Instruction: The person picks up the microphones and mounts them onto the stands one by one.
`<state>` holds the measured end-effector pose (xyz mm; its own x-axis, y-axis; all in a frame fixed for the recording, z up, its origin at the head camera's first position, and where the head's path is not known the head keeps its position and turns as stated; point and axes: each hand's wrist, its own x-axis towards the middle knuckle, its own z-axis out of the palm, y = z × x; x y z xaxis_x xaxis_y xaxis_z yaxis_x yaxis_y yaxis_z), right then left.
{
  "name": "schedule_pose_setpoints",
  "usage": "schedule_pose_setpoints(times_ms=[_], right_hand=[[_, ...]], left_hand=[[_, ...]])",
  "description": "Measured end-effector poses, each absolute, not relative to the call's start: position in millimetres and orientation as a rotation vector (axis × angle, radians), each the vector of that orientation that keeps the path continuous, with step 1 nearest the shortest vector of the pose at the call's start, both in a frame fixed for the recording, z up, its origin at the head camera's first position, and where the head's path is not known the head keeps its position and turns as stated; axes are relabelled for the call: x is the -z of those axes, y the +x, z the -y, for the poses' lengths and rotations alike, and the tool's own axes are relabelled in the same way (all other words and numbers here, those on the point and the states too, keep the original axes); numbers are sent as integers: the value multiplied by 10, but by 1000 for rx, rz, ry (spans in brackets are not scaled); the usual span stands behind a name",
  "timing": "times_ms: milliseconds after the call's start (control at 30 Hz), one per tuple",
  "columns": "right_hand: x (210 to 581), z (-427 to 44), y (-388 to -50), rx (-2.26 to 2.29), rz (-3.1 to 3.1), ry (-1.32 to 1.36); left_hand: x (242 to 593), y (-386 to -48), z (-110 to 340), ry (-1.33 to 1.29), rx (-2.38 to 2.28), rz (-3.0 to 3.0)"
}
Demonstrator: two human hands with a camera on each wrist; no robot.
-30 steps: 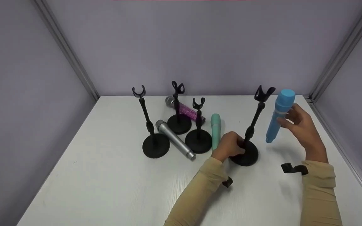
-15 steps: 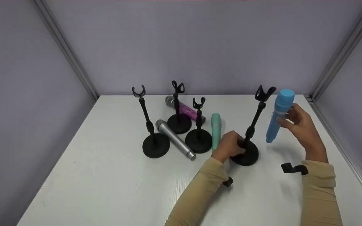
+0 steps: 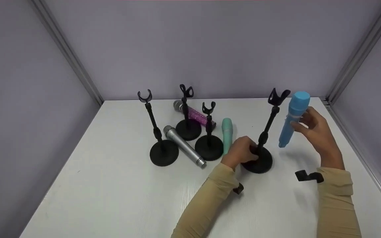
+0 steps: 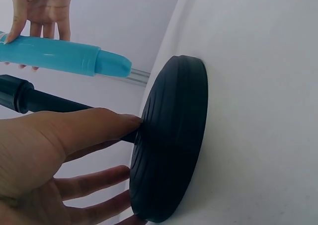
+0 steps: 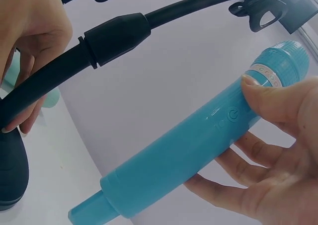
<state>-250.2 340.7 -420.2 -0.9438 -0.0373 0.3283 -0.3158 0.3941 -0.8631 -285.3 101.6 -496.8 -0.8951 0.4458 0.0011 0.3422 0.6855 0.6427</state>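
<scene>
My left hand (image 3: 241, 152) grips the right-hand black microphone stand (image 3: 263, 137) low on its pole, just above the round base. In the left wrist view the thumb lies along the pole and fingers touch the base (image 4: 171, 140), which rests on the table. My right hand (image 3: 320, 135) holds a blue microphone (image 3: 291, 119) in the air to the right of this stand, head up and slightly tilted. The right wrist view shows thumb and fingertips pinching it below the head, with its power button (image 5: 233, 114) visible. The stand's clip (image 3: 278, 97) holds nothing.
Left of my hands stand three more black stands, including a tall one (image 3: 157, 134). Among them lie a silver microphone (image 3: 184, 147) and a glittery pink one (image 3: 197, 116). A mint-green microphone (image 3: 227, 132) lies partly behind my left hand. Grey walls border the white table (image 3: 111, 191).
The blue microphone and my right hand have risen very slightly. My left hand keeps its grip on the stand; the whole head view has shifted a little.
</scene>
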Motion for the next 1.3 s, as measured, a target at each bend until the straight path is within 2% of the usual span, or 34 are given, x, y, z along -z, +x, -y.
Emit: schedule_pose_setpoints(times_ms=[300,533,1300], right_hand=[[4180,-3388,-2477,-1563,2383,270],[4206,-3398,-2478,-1609,2304,364],[4167,-3417,-2470,-1524,2433,233]], left_hand=[[4995,-2879,-994,761,-1041,-2715],[5055,-2913,-967,896,-1047,-2687],[5044,-2894,-1016,825,-962,-2709]])
